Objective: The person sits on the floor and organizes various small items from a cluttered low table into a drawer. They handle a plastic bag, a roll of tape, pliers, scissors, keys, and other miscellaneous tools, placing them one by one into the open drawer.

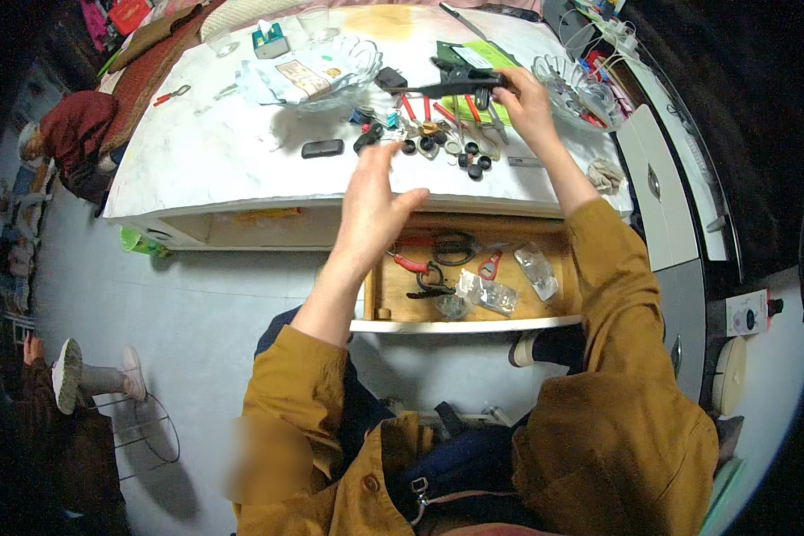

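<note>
My right hand (523,100) grips a long black tool (456,87) raised over the back of the white tabletop (223,161). My left hand (380,192) reaches over the front of the table with fingers apart, near a black piece (366,136) and several small black caps (473,161). Around them lie red-handled tools (424,107), a black oblong case (322,147) and a green sheet (500,113). Below, an open wooden drawer (473,317) holds black scissors (456,248), red-handled pliers (411,263) and clear packets (487,290).
Glass dishes (357,71) (563,89) sit at both back sides, the left one with packets (290,76). A dark cabinet (683,313) stands right. At left, a person in maroon (76,134) bends beside the table; another person's feet (67,375) show below.
</note>
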Demonstrator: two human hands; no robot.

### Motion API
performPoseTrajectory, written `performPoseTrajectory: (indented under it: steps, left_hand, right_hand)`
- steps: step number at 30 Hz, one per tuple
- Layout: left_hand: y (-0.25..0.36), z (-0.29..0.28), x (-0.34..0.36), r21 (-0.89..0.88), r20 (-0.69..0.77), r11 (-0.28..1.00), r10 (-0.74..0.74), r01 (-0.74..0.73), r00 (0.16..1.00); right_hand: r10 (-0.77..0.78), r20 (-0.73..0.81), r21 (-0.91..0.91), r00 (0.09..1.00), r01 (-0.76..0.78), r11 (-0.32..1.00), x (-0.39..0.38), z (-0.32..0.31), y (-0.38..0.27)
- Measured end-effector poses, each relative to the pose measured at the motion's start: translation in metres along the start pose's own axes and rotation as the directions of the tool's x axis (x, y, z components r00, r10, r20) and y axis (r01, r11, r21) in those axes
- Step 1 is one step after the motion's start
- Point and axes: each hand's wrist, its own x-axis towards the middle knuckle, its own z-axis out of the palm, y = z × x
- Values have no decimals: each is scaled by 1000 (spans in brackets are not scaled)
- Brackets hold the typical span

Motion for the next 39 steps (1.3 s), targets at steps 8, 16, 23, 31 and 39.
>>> performPoseTrajectory:
  steps: [8,16,23,31,39]
  left_hand:
    - [17,6,-8,0,14,959,285,-285,958]
    - [36,18,-16,28,53,934,353,-355,934]
    - [32,18,-21,39,59,948,314,-317,948]
    - [30,46,-38,-11,265,896,431,-445,862]
    - [26,48,-59,44,410,940,292,-339,864]
  right_hand:
    - [-9,403,194,915,-76,978,-89,-78,-117]
    - [89,360,411,929,-243,879,-122,-101,-112]
    - [149,471,473,870,-391,789,-120,-103,-106]
    - [165,814,101,557,-416,904,-154,-104,-87]
    - [107,913,101,394,-471,876,-191,-52,-95]
